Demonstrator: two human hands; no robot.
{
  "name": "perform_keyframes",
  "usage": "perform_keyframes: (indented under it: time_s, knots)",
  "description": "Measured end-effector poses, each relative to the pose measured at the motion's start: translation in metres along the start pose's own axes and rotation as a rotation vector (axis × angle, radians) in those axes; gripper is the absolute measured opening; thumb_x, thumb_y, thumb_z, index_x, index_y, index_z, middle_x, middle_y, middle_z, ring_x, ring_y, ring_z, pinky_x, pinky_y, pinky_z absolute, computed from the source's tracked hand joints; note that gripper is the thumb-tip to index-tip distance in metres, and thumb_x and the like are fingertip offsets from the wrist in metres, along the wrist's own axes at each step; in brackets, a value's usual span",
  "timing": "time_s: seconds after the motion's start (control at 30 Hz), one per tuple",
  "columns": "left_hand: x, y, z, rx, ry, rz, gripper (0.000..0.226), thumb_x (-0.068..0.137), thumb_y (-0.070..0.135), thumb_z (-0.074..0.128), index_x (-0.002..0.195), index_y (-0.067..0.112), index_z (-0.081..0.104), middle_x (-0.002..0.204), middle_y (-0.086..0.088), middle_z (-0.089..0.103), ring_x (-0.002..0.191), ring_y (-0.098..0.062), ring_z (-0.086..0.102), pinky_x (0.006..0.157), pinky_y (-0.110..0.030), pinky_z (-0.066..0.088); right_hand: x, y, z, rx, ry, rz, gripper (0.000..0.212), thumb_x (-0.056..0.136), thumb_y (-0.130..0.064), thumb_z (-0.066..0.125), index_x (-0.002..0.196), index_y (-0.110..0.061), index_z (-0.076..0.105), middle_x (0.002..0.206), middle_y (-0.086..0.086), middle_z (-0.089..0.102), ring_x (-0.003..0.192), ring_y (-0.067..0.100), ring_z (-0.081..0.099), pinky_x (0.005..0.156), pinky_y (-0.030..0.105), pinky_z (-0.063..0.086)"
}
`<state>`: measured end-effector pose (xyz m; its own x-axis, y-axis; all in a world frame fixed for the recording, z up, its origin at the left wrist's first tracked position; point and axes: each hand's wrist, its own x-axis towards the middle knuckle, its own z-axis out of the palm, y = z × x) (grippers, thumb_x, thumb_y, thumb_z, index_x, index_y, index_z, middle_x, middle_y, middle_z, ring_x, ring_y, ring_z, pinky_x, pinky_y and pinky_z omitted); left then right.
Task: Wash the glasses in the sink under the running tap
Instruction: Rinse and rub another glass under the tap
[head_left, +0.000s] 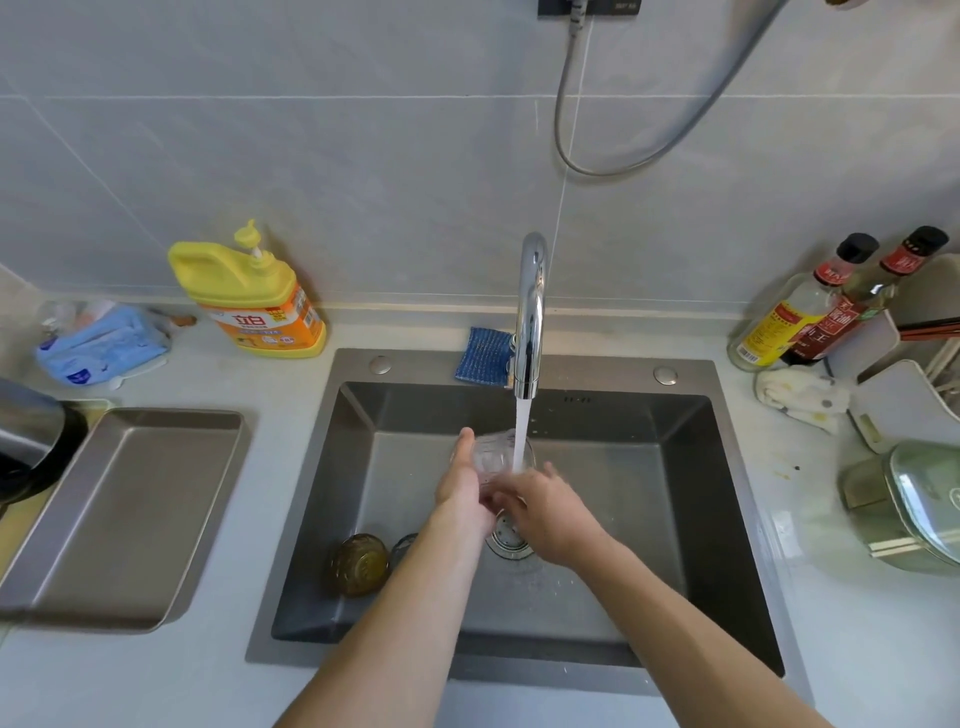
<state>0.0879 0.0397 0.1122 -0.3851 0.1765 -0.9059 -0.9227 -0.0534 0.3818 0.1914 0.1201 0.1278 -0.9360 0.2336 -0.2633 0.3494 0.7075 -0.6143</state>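
Two hands in sink (675, 519) | left hand (460, 486) grips clear glass (498, 452), thumb up | right hand (550, 514) fingers curled on its base | glass under tap (530, 312) water | amber glass (359, 564) on sink floor, left

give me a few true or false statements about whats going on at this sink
1. Water from the tap runs onto the clear glass. True.
2. The right hand holds the amber glass. False: the amber glass sits untouched on the floor of the sink, at its left side; the right hand is on the clear glass.
3. The yellow detergent bottle stands on the counter left of the sink. True.
4. The blue sponge lies in the sink basin. False: it rests on the sink's back rim, just left of the tap.
5. The left hand grips the clear glass too. True.
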Motion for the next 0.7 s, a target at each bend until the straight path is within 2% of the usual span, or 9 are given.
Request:
perform_keyframes:
  time_s: [0.07,0.17,0.27,0.33,0.43,0.5,0.6,0.63,0.7]
  knots:
    - [0.002,-0.002,0.0,-0.015,-0.026,-0.007,0.065,0.088,0.066,0.068,0.095,0.002,0.069,0.067,-0.014,0.074,0.069,-0.028,0.068,0.078,-0.036,0.057,-0.001,-0.009,0.002,0.446,0.054,0.062,0.04,0.095,-0.002,0.06,0.12,-0.029,0.075,0.115,-0.015,0.076,0.115,0.008,0.068,0.11,0.038,0.049]
    - [0.002,0.002,-0.002,0.014,-0.087,-0.024,0.064,0.091,0.065,0.065,0.099,0.002,0.07,0.07,-0.017,0.076,0.075,-0.03,0.072,0.074,-0.033,0.055,-0.006,-0.011,-0.007,0.864,-0.043,0.105,0.05,0.095,0.011,0.059,0.122,-0.029,0.07,0.115,-0.009,0.078,0.112,0.005,0.07,0.106,0.034,0.053]
    - [-0.008,0.006,-0.004,0.072,-0.07,-0.015,0.062,0.088,0.061,0.071,0.115,0.005,0.072,0.095,-0.018,0.079,0.077,-0.032,0.075,0.059,-0.036,0.059,-0.005,0.003,-0.014,0.117,-0.168,0.006,0.031,0.107,-0.032,0.053,0.134,-0.04,0.066,0.146,-0.015,0.058,0.141,0.005,0.047,0.126,0.057,0.017]
    - [-0.012,0.007,-0.003,0.056,-0.078,-0.019,0.064,0.089,0.058,0.072,0.125,0.005,0.067,0.106,-0.02,0.078,0.078,-0.033,0.076,0.053,-0.038,0.063,-0.004,0.017,-0.01,-0.31,-0.088,-0.111,0.032,0.109,-0.04,0.044,0.134,-0.038,0.064,0.155,-0.018,0.047,0.151,0.004,0.031,0.124,0.064,-0.004]
    - [-0.017,0.008,0.001,0.08,-0.121,0.003,0.059,0.091,0.057,0.07,0.114,0.002,0.071,0.098,-0.021,0.079,0.076,-0.033,0.076,0.058,-0.036,0.064,-0.001,0.017,0.002,0.012,0.09,-0.088,0.027,0.101,-0.018,0.058,0.121,-0.028,0.074,0.128,-0.006,0.072,0.127,0.021,0.062,0.111,0.04,0.04]
    - [-0.013,0.004,0.002,0.097,-0.114,0.001,0.062,0.086,0.061,0.074,0.11,0.003,0.074,0.097,-0.021,0.079,0.085,-0.033,0.077,0.078,-0.04,0.063,-0.002,0.006,0.004,0.393,0.093,0.043,0.04,0.093,-0.005,0.064,0.119,-0.032,0.077,0.112,-0.013,0.078,0.11,0.011,0.071,0.102,0.033,0.053]
    - [-0.015,0.001,0.0,0.084,-0.052,0.007,0.069,0.078,0.064,0.079,0.111,0.005,0.073,0.097,-0.021,0.079,0.095,-0.036,0.076,0.095,-0.046,0.06,-0.005,-0.001,-0.001,0.799,-0.029,0.126,0.044,0.092,0.007,0.066,0.123,-0.022,0.075,0.12,-0.008,0.077,0.12,0.008,0.068,0.111,0.04,0.05]
    - [-0.011,0.0,-0.001,0.098,-0.035,0.005,0.07,0.076,0.065,0.081,0.112,0.006,0.073,0.098,-0.019,0.079,0.094,-0.035,0.077,0.088,-0.045,0.062,-0.007,0.001,-0.003,0.777,-0.085,0.082,0.043,0.095,0.003,0.065,0.128,-0.023,0.073,0.126,-0.008,0.074,0.125,0.008,0.065,0.115,0.042,0.046]
    - [-0.01,-0.001,-0.004,0.139,-0.031,-0.009,0.065,0.078,0.063,0.079,0.113,0.008,0.075,0.099,-0.017,0.08,0.085,-0.033,0.078,0.07,-0.04,0.064,-0.009,0.013,-0.004,0.358,-0.145,-0.019,0.032,0.104,-0.023,0.059,0.132,-0.032,0.071,0.136,-0.014,0.067,0.135,0.006,0.054,0.125,0.052,0.029]
